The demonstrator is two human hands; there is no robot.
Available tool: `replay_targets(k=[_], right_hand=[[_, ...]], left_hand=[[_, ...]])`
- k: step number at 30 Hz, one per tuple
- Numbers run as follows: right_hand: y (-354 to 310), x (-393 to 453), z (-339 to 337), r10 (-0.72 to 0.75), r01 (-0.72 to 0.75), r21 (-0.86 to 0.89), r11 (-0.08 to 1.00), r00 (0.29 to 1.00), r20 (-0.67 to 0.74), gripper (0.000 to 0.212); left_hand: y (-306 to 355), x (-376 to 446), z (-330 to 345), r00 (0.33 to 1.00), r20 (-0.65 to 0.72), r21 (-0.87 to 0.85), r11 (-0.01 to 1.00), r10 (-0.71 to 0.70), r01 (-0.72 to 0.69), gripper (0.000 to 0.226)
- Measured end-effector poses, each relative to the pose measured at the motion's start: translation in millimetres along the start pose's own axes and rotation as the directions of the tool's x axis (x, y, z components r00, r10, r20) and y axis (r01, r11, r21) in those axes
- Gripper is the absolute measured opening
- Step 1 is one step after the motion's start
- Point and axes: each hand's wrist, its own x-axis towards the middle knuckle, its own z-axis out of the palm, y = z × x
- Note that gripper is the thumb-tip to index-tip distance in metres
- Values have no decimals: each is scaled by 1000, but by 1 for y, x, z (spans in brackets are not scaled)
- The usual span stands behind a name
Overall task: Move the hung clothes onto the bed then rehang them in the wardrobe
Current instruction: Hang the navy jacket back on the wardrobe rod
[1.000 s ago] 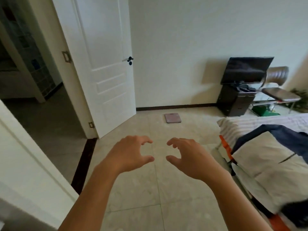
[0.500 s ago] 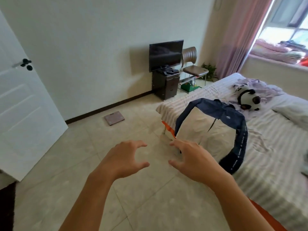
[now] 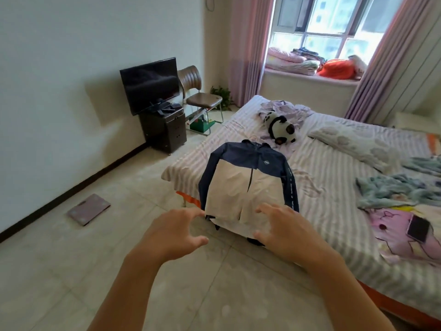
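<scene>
Jacket [image 3: 248, 185]: navy and white, zipped, on a hanger [image 3: 251, 139], laid flat at frame centre over the near corner of the bed [image 3: 334, 187], hem overhanging the edge.
Left hand [image 3: 171, 235]: lower centre, fingers spread and loosely curved, holding nothing, fingertips just beside the jacket hem.
Right hand [image 3: 286, 230]: right of the left, apart from it, fingers spread and curved over the hem; contact cannot be told.
Panda [image 3: 279, 127]: plush, beyond the jacket collar.
Phone [image 3: 418, 228]: right edge, on the bed.
TV [image 3: 150, 84]: upper left, on a dark cabinet [image 3: 164, 132].
Chair [image 3: 198, 94]: right of the TV.
Scale [image 3: 88, 209]: left, on the floor.
</scene>
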Motion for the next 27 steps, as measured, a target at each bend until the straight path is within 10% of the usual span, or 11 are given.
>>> replay_targets(k=[27], right_hand=[[214,325,-62,140,-138,55,989,990,-29,47]], left_hand=[[58,423,-3,990,99,45,993,103,-108,66]])
